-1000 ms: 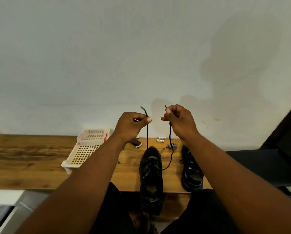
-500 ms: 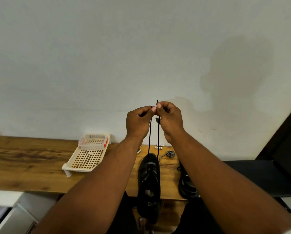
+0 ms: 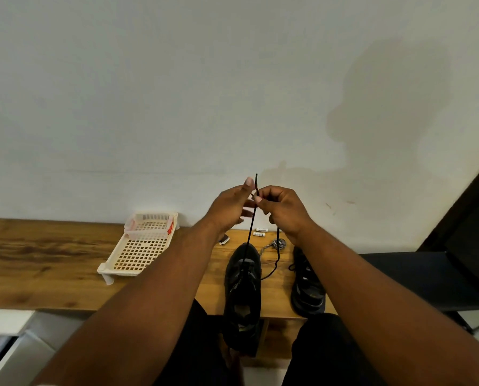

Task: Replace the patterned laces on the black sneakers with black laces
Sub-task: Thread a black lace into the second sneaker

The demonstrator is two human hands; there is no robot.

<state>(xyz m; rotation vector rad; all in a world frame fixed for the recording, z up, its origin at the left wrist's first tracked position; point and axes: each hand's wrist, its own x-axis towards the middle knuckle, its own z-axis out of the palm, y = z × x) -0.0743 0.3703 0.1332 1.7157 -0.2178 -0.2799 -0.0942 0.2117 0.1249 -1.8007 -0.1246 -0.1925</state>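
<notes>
1. The near sneaker (image 3: pixel 243 291), black and matte, was laid lengthwise across the tabletop (image 3: pixel 38 263), toe toward the wall and heel hanging over the front edge.
2. A thin black lace (image 3: pixel 250 232) was drawn nearly upright from its eyelets to the hands, its stiff tip seen above the fingers.
3. The lace was pinched by the right hand (image 3: pixel 281 211), fingers curled round it; a second strand was seen hanging from that hand in a loose curve.
4. The left hand (image 3: pixel 227 210) was held against the lace with fingers extended; whether the lace was gripped by it could not be told.
5. A second sneaker (image 3: pixel 306 285) was set parallel, near the right end of the tabletop.
6. A coiled patterned lace (image 3: pixel 276 243) was laid between the toes, near the back edge.
7. A cream plastic tray (image 3: pixel 138 246) with a perforated grid floor was placed at the back edge.
</notes>
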